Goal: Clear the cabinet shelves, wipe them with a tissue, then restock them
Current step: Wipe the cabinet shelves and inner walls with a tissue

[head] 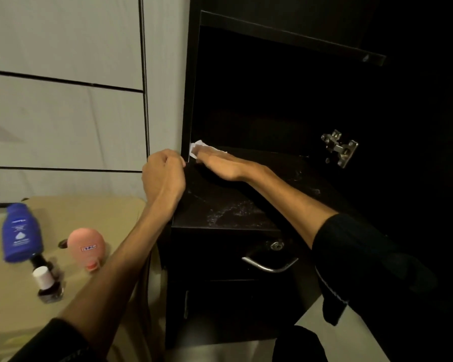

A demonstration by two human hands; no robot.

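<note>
A dark cabinet shelf [228, 205] shows pale dusty smears near its front edge. My right hand [220, 165] lies flat on the shelf with straight fingers and presses a white tissue [198, 148] into the back left corner. My left hand [165, 176] curls its fingers round the cabinet's left side panel [187, 100] at shelf height. On the beige surface [102, 215] at the left stand a blue lotion bottle [21, 232], a pink bottle [87, 248] upside down on its cap, and a dark nail polish bottle [47, 284] with a white cap.
Below the shelf is a dark drawer front with a metal handle [270, 265] and a lock [276, 245]. A metal hinge [339, 147] is fixed on the cabinet's right inner wall. White panelled drawers [63, 100] fill the upper left.
</note>
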